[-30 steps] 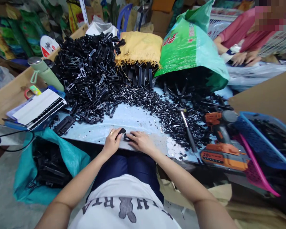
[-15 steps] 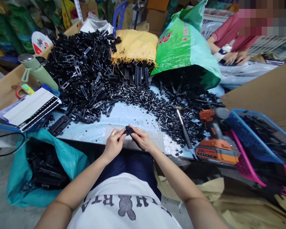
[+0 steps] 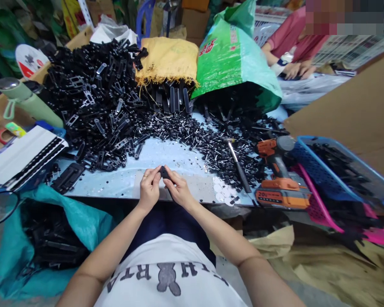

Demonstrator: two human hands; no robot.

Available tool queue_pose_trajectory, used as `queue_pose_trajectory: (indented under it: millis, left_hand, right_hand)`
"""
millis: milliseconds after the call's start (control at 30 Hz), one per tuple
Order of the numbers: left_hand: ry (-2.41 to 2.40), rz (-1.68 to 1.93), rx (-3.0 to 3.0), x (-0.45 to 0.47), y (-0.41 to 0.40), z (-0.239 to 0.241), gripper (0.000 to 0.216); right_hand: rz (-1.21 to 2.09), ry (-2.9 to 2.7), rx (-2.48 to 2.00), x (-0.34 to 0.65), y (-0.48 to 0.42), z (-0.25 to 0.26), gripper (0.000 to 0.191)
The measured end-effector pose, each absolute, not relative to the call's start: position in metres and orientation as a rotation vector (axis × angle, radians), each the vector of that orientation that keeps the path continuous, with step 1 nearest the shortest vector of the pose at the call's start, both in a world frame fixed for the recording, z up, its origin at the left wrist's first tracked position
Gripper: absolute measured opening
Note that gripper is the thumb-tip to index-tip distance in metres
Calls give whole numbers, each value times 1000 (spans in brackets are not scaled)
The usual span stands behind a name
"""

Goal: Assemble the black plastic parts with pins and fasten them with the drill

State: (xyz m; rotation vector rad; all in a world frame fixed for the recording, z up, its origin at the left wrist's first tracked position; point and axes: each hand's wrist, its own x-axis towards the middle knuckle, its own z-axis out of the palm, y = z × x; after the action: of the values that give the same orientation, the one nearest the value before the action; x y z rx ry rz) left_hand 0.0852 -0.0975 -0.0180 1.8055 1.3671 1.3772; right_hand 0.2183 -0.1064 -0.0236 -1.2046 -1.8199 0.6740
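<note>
Between both hands, just above the front edge of the table, is a small black plastic part (image 3: 164,172). My left hand (image 3: 149,186) pinches it from the left, with a ring on one finger. From the other side my right hand (image 3: 178,187) grips it, fingers closed, and covers much of its length. Beneath the hands lies a flat greyish sheet (image 3: 192,187) on the blue table cover (image 3: 160,151). Beyond them spreads a pile of small black pins with metal shafts (image 3: 185,132).
A heap of black plastic pieces (image 3: 96,98) fills the back left. On the right are a hammer (image 3: 238,164), a cordless drill (image 3: 280,175) and a blue basket (image 3: 336,170). A teal sack (image 3: 9,251) stands at lower left. Another person's hands (image 3: 299,70) are at the back right.
The whole view has shifted, so most things appear further left. Both hands still hold the black part, which has turned slightly between the fingers.
</note>
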Motion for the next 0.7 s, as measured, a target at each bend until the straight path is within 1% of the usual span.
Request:
queue_pose_trajectory:
  millis: [100, 167, 200, 233, 300, 367, 400, 467, 533, 600, 700]
  left_hand:
    - [1593, 1162, 1825, 91, -102, -34, 37]
    - [1582, 904, 2080, 93, -104, -36, 44]
    - [1488, 749, 2251, 94, -103, -35, 48]
    - [1359, 601, 2408, 95, -101, -32, 52]
    - [1110, 379, 2622, 96, -94, -25, 54]
    - [1039, 269, 2722, 99, -87, -18, 51]
    - [1087, 241, 2747, 100, -85, -16, 49]
    - [1266, 197, 2754, 101, -83, -12, 44]
    - [1440, 165, 2723, 101, -85, -9, 42]
    - [1508, 127, 2703, 100, -88, -9, 42]
    - [1481, 48, 2699, 101, -90, -11, 42]
  right_hand:
    - [621, -2036, -1402, 240, -85, -27, 41]
    - [514, -2046, -1556, 272, -60, -18, 38]
    - [436, -1989, -1650, 293, -44, -10, 37]
    - [243, -1934, -1841, 316, -27, 0, 35]
    - [77, -1795, -2002, 364, 7, 23, 37]
    - [-82, -1584, -2201, 411, 37, 42, 38]
    - [-136, -1403, -2392, 433, 49, 49, 38]
    - [-50, -1061, -2730, 468, 66, 54, 44]
    - [150, -888, -2891, 490, 76, 51, 52]
    - [276, -887, -2900, 497, 77, 47, 62]
    - [239, -938, -2839, 485, 67, 52, 81]
